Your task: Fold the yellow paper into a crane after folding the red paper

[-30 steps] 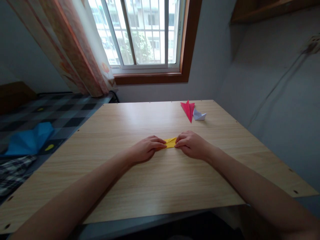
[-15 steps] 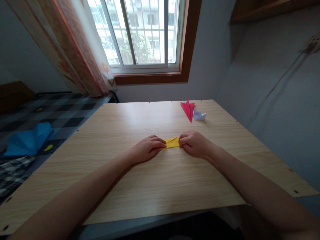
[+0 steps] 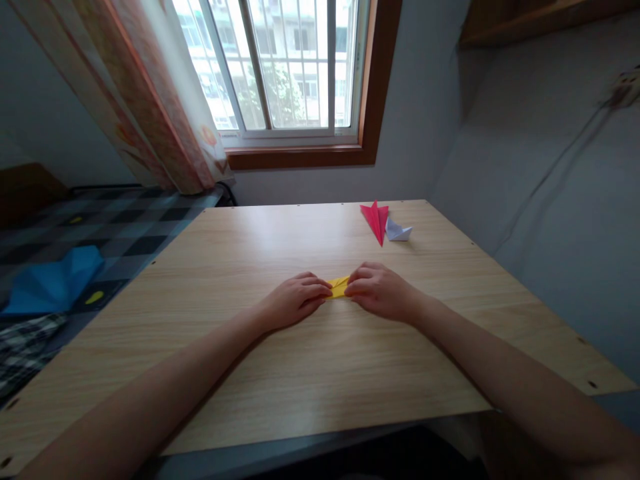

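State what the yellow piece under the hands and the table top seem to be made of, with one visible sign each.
Yellow piece: probably thin matt paper, given its sharp fold lines. Table: light wood-grain board, possibly laminate, with a smooth, faintly glossy face.

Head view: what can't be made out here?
- yellow paper: head view, mostly covered by the left hand and right hand; shape unclear.
- white folded paper: small, partly behind the red folded paper.
- Wall socket: cut by the right edge.
- blue object: dim, unidentifiable.
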Available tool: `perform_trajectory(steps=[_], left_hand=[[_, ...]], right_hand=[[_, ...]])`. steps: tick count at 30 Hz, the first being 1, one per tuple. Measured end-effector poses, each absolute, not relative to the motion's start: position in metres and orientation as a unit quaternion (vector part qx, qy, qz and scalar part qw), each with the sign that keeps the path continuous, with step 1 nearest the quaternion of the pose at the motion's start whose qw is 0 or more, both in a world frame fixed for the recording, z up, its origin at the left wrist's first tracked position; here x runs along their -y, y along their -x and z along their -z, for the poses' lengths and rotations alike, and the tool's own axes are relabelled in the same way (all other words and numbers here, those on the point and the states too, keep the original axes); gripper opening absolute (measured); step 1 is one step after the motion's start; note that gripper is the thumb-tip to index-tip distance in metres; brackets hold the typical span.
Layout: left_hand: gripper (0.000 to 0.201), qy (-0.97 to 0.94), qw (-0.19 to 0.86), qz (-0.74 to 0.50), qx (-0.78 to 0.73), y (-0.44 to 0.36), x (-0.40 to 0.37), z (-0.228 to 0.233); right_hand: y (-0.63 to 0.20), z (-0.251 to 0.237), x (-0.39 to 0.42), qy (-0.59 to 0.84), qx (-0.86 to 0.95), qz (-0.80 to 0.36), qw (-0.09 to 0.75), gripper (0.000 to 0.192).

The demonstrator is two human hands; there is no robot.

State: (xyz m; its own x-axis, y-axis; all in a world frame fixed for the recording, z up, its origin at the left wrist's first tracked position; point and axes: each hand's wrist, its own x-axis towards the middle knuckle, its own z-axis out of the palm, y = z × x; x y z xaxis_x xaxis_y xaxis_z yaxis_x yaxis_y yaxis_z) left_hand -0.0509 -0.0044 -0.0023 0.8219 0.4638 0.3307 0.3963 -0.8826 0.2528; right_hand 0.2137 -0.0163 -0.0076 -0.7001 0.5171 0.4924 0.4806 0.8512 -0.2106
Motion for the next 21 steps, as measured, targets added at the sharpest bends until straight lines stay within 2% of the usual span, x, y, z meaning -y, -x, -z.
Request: perform_trajectory(steps=[10,21], left_hand=[[0.017,-0.949,0.096,-0.185,-0.237,0.047,0.008,-0.002],[0.010,-0.928,0.050,-0.200,-0.310,0.035,0.012,0.004]], right_hand=[[-0.216,0.012,0.014,0.286,0.927,-0.053,0.236,0.016],[-0.209,0.013,0.015,0.332,0.916,-0.019,0.227,0.014]])
